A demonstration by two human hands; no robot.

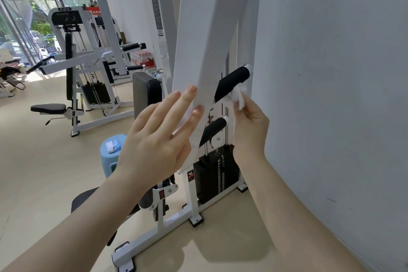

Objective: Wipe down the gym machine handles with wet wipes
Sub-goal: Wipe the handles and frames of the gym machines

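A white gym machine arm (pixel 212 51) slants down in front of me. Two black padded handles stick out of its right side: an upper handle (pixel 234 80) with a chrome end cap and a lower handle (pixel 215 128). My right hand (pixel 250 121) pinches a crumpled white wet wipe (pixel 239 97) against the underside of the upper handle. My left hand (pixel 159 137) rests flat on the arm's left face, fingers spread, holding nothing.
A white wall (pixel 331 95) stands close on the right. A black weight stack (pixel 215 174) sits below the handles. A wet wipe pack (pixel 113 146) lies on a blue stool (pixel 108 159) at left. Other white machines (pixel 72 68) stand further back on the beige floor.
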